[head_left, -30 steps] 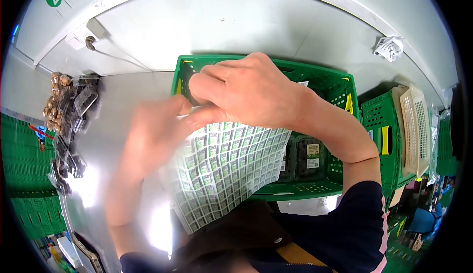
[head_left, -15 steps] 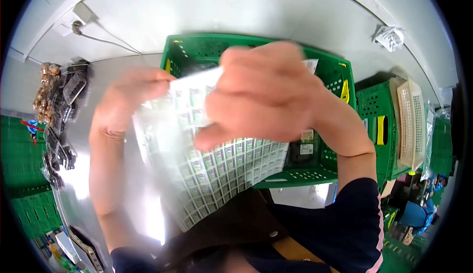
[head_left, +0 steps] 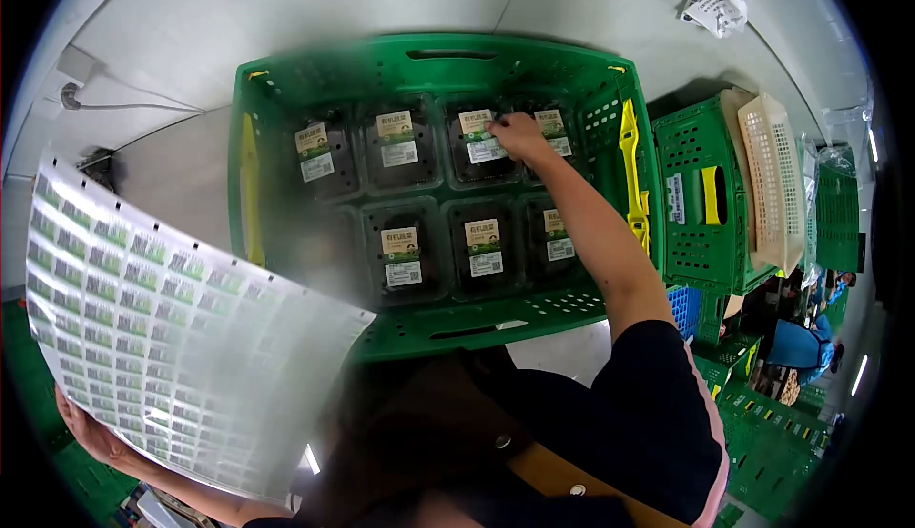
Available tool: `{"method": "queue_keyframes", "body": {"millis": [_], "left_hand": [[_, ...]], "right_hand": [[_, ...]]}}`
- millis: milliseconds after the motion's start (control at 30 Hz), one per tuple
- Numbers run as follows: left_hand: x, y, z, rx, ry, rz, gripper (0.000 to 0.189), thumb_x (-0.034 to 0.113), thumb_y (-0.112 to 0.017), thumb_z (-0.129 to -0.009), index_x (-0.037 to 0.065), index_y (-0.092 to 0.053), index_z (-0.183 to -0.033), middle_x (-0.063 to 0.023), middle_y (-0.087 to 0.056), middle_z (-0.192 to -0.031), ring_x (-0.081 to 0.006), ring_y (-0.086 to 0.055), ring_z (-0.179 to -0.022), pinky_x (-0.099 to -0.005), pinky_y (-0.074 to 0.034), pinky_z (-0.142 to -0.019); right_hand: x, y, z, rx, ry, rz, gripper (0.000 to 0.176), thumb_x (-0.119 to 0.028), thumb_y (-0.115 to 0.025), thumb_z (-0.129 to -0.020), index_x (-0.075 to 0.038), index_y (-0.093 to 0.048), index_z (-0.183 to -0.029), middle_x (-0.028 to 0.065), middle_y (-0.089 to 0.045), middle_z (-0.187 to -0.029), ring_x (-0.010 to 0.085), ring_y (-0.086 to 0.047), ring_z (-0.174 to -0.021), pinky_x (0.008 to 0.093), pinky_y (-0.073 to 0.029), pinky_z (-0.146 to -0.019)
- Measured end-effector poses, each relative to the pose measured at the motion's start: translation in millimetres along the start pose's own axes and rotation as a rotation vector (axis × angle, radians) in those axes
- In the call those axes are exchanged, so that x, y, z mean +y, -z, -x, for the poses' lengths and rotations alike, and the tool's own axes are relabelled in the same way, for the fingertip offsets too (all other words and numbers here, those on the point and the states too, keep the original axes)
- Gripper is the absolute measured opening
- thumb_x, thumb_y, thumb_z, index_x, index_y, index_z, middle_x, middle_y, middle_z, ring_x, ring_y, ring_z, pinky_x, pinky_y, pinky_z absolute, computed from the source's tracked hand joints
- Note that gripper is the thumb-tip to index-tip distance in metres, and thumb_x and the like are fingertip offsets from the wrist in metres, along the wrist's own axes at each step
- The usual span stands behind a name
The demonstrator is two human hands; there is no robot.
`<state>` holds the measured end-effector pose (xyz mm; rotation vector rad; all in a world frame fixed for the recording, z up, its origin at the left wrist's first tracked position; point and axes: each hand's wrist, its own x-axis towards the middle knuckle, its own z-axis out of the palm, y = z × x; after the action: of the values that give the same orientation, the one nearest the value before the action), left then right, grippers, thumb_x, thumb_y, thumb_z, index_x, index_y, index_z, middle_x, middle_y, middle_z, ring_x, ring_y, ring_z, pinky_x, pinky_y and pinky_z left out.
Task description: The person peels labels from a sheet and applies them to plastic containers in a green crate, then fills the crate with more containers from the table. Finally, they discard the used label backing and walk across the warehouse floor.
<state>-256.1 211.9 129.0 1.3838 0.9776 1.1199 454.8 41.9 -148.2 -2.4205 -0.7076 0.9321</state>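
In my left hand (head_left: 91, 433) at the lower left is a large sheet of stickers (head_left: 162, 309), with rows of small green-and-white labels and a partly bare right side. The hand is closed on the sheet's lower edge, its fingers partly hidden behind it. My right hand (head_left: 521, 137) reaches into the green crate (head_left: 434, 51), fingers curled together, fingertips at the paper label of a clear plastic box (head_left: 481, 173). Anything small between them is hidden. Several similar labelled boxes with dark contents, such as this one (head_left: 415, 285), lie in two rows.
To the right stand stacked green crates (head_left: 686, 161) with a cream basket (head_left: 770, 185) against them. A crumpled plastic wrapper (head_left: 715, 10) lies at the upper right. A plug and cable (head_left: 71, 97) are at the left wall. A person in blue (head_left: 805, 347) is far right.
The sticker sheet has swung to the lower left with my left hand. My right hand has left the sheet and moved down to a box in the crate, uncovering the boxes.
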Motion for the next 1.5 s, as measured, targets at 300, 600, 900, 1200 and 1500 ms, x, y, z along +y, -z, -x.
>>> {"method": "queue_keyframes", "body": {"millis": [300, 600, 900, 1200, 1500], "left_hand": [[3, 5, 47, -0.109, 0.069, 0.080, 0.049, 0.018, -0.062, -0.088, -0.006, -0.045, -0.126, -0.0207, -0.060, -0.118, -0.0283, -0.065, -0.098, -0.0442, -0.056, -0.085], [5, 37, 99, 0.098, 0.050, 0.110, 0.051, 0.013, -0.065, -0.084, -0.009, -0.045, -0.125, -0.0219, -0.060, -0.116, -0.0286, -0.064, -0.100, -0.0437, -0.054, -0.089], [0, 70, 129, 0.099, 0.043, 0.189, 0.038, 0.007, -0.058, -0.088, -0.004, -0.049, -0.124, -0.0186, -0.059, -0.121, -0.0259, -0.062, -0.105, -0.0413, -0.051, -0.093], [-14, 100, 157, 0.211, 0.061, 0.099, 0.035, 0.008, -0.059, -0.089, -0.006, -0.051, -0.119, -0.0165, -0.063, -0.113, -0.0226, -0.064, -0.098, -0.0357, -0.052, -0.088], [-23, 88, 137, 0.192, 0.110, 0.116, 0.038, 0.010, -0.062, -0.086, -0.007, -0.052, -0.119, -0.0139, -0.065, -0.108, -0.0192, -0.065, -0.094, -0.0324, -0.052, -0.085]], "right_hand": [[-84, -22, 16, -0.143, 0.140, -0.074, 0.046, -0.041, -0.075, -0.074, 0.001, -0.068, -0.088, 0.0165, -0.068, -0.086, 0.0279, -0.066, -0.076, 0.0401, -0.052, -0.068], [-145, -62, 11, 0.109, 0.372, 0.500, 0.056, -0.040, -0.077, -0.072, 0.000, -0.063, -0.108, 0.0178, -0.067, -0.100, 0.0296, -0.066, -0.091, 0.0389, -0.052, -0.076], [-212, -167, 8, 0.090, 0.550, 0.367, 0.048, -0.026, -0.078, -0.070, -0.002, -0.058, -0.107, 0.0193, -0.067, -0.097, 0.0312, -0.065, -0.093, 0.0382, -0.049, -0.081], [-178, -176, 109, -0.731, 0.251, -0.289, 0.044, -0.022, -0.074, -0.076, -0.008, -0.050, -0.111, 0.0026, -0.061, -0.095, 0.0101, -0.058, -0.079, 0.0244, -0.041, -0.052], [-152, -221, 131, -0.415, 0.646, -0.048, 0.032, -0.004, -0.073, -0.070, -0.002, -0.054, -0.096, 0.0104, -0.063, -0.090, 0.0226, -0.063, -0.078, 0.0355, -0.050, -0.065]]}}
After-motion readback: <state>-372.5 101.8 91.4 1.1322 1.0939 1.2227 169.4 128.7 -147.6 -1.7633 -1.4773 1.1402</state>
